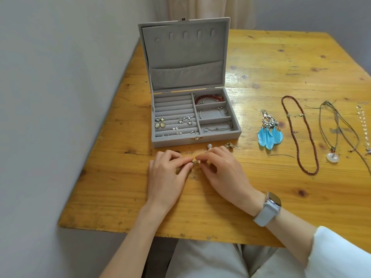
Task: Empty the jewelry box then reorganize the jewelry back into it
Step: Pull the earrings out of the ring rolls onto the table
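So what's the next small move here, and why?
Probably lift the small earring, pinched between both hands' fingers, into the box's ring rolls. Earrings already sit in the front rows; the back rows are bare.

No legible text or markings.

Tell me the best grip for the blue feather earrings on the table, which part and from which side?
Pinch the silver metal top of the blue feather earrings, coming from above with the right hand, which is nearer. They lie flat, feathers fanned toward the table's near edge. The metal looks rigid; the feathers would likely bend or slip.
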